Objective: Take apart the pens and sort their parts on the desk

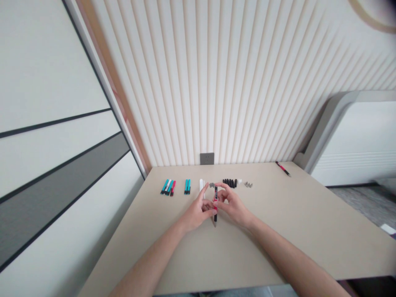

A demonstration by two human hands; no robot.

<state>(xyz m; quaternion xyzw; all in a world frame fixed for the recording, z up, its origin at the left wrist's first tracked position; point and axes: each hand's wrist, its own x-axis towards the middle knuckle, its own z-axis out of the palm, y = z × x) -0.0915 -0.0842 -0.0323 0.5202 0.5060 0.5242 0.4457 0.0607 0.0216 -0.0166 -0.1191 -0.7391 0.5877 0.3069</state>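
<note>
Both hands meet over the middle of the table on one red and black pen (215,217), held with its grey tip toward me. My left hand (196,211) pinches the pen's middle between thumb and fingers, its index finger stretched away from me. Around the upper part, near the black end, my right hand (231,203) is closed, its index finger at the top. Just beyond the fingertips lie small grey pieces (212,185), white thin tubes (201,184) and a row of black pen parts (229,182).
Left of the hands lie two teal barrels (187,186) and a group of teal, white and red barrels (168,187). Small metallic tips (248,184) are right of the black parts. Another red and black pen (283,168) lies at the far right. A wall socket (207,159) sits behind the table (309,222).
</note>
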